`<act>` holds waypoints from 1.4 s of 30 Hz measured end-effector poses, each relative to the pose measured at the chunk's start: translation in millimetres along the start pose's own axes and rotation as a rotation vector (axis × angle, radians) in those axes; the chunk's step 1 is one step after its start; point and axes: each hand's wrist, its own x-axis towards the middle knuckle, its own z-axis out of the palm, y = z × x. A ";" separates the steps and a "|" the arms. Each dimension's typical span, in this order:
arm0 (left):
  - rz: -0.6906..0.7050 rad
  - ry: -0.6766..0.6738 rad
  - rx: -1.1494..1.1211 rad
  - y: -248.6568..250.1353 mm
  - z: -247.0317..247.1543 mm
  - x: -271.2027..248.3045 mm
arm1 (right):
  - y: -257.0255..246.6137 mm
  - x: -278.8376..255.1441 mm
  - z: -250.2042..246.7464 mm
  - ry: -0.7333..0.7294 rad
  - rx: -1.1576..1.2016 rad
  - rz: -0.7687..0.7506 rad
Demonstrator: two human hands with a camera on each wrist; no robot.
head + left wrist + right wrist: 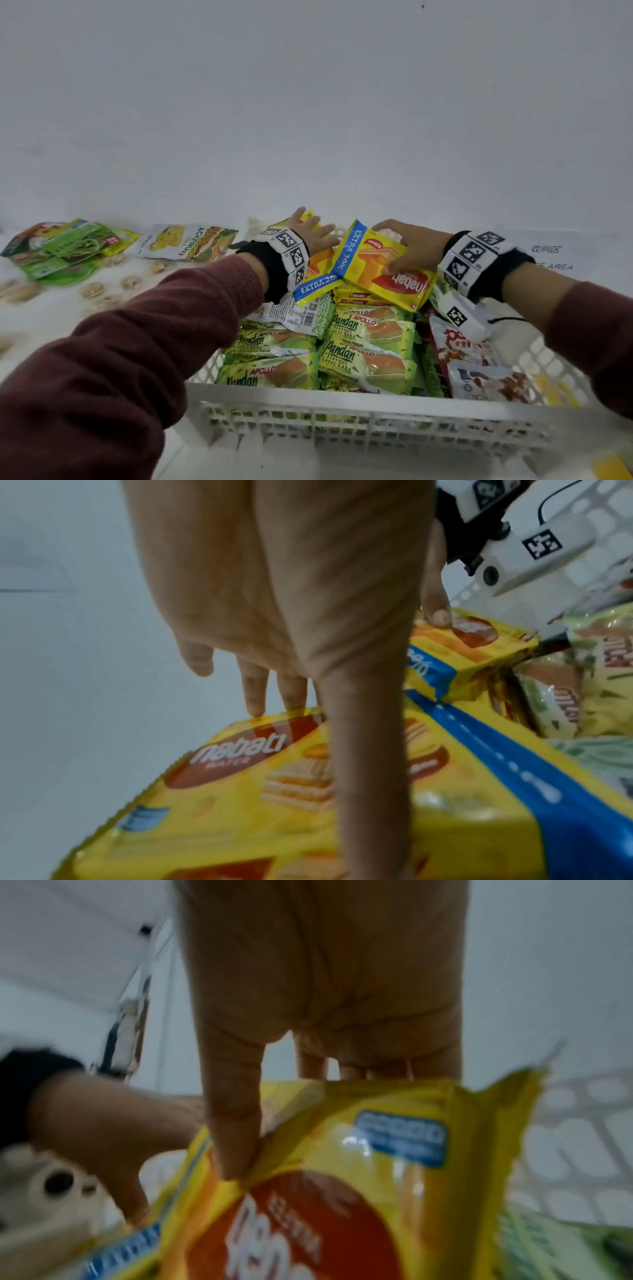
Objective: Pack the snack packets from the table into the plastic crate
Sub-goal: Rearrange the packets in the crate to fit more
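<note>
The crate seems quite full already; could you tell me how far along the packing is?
Done: Pandan cake packets fill the white crate. In hand: the right hand grips a yellow Nabati packet over it; the left hand rests on another. Left: the jackfruit packet and green packets on the table.

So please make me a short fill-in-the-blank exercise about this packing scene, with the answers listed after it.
1. The right hand grips a yellow ____ wafer packet.
2. The left hand lies with straight fingers on another yellow packet at the far end of the white ____.
3. The green packets in the near part of the crate read "____ Flavour Layer Cake".
4. A jackfruit bag lies outside the crate on the ____.

Answers: nabati; crate; Pandan; table
</note>
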 end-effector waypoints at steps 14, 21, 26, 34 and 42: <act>-0.271 -0.059 -0.255 -29.3 35.7 5.2 | 10.1 -18.9 -15.6 0.198 0.767 0.337; -0.250 -0.168 -0.389 -28.4 37.2 27.6 | -0.8 -8.6 30.8 0.293 0.716 0.325; -0.244 -0.223 -0.354 -31.9 45.2 48.3 | -2.2 -10.7 31.3 0.282 -0.095 0.308; -0.209 -0.134 -0.433 -31.2 52.6 54.3 | -6.7 1.9 21.4 0.054 -0.779 -0.091; -0.192 -0.144 -0.380 -29.6 49.5 52.1 | -13.3 6.7 21.9 -0.113 -1.233 -0.274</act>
